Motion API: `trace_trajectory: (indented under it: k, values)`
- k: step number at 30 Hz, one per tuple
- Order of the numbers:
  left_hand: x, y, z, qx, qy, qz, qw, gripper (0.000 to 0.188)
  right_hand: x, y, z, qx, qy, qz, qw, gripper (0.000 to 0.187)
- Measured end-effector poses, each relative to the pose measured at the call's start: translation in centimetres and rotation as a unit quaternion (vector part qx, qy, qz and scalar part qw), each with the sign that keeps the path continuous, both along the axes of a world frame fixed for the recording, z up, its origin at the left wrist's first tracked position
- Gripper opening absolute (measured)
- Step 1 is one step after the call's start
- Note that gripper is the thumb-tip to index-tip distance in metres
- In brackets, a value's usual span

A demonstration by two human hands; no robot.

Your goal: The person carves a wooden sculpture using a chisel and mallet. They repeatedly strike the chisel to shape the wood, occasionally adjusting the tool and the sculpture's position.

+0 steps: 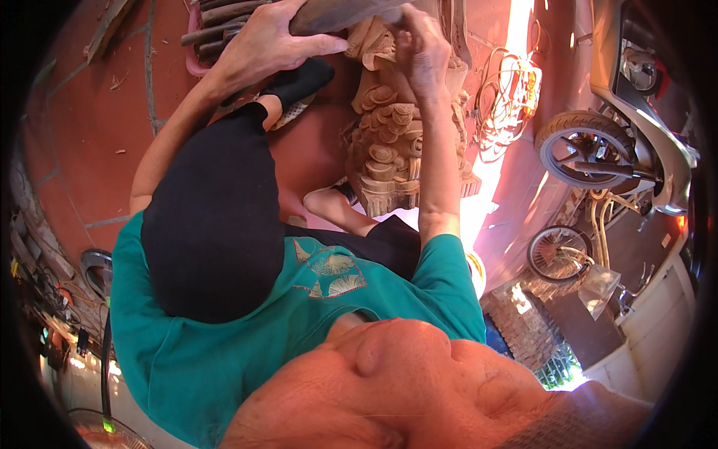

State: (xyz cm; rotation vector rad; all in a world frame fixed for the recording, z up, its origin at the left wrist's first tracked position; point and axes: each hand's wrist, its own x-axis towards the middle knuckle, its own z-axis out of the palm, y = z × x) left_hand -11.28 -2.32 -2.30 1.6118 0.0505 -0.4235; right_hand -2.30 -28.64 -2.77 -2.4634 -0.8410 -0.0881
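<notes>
At the top of the view a carved wooden sculpture (389, 142) stands upright on the floor, its front covered in rounded, cloud-like relief. A smooth grey-brown curved piece (340, 13) crosses its upper part and is cut off by the picture's edge; its kind is unclear. My left hand (280, 43) grips the left end of this piece, thumb stretched beneath it and the other fingers mostly hidden. Over the carving's right side is my right hand (425, 56), fingers curled and closed close to the piece's right end. Whatever those fingers hold is hidden.
Beyond my left hand, a pink basket (196, 37) holds several chisel-like tools (224, 19). An orange cable (505, 105) lies coiled right of the carving. A motorbike (636, 142) and a bicycle (561, 251) stand at the right. A wooden strip (108, 31) lies upper left.
</notes>
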Motion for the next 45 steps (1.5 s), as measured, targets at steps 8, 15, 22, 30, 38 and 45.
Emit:
trace_trajectory:
  k: [8,15,22,30,38,45]
  values:
    - [-1.5,-0.4,-0.5,-0.026,-0.093,0.132,0.987,0.046,1.8,0.4,-2.6,0.057,-0.027,-0.003,0.998,0.045]
    - [-1.1,0.4,-0.5,-0.017,0.008,0.079,0.997,0.026,1.2,0.8,-3.3,0.026,-0.077,-0.002,0.997,0.033]
    - [-0.8,-0.5,-1.2,-0.049,-0.029,0.108,0.993,0.041,1.3,0.6,-3.9,0.044,-0.077,-0.006,0.996,0.035]
    - [0.1,-0.3,-1.2,-0.035,-0.028,0.029,0.999,0.04,1.4,-2.7,-0.5,0.153,0.16,-0.181,0.958,0.027]
    - [0.1,-1.1,-0.8,-0.03,-0.028,0.04,0.998,0.043,2.9,-7.6,-1.7,0.385,0.199,-0.12,0.893,0.028]
    - [0.1,-1.8,-0.4,0.013,-0.021,0.022,0.999,0.036,2.3,-5.4,-2.6,0.31,0.22,-0.09,0.921,0.032]
